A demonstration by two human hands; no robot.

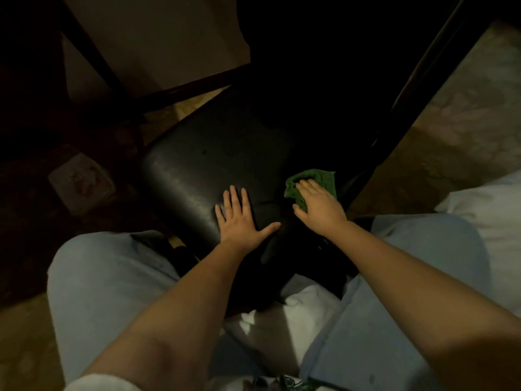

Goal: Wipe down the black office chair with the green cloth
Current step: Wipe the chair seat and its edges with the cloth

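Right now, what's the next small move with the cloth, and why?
Probably slide the right hand and green cloth leftward across the chair seat: the cloth sits at its right edge, and the left hand lies flat on the front.

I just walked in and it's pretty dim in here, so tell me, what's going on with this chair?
A person is wiping the seat of the black office chair. The right hand presses the green cloth down on the right side of the seat, close to its edge. The left hand lies flat on the seat beside it, fingers spread and holding nothing, apparently steadying the chair.
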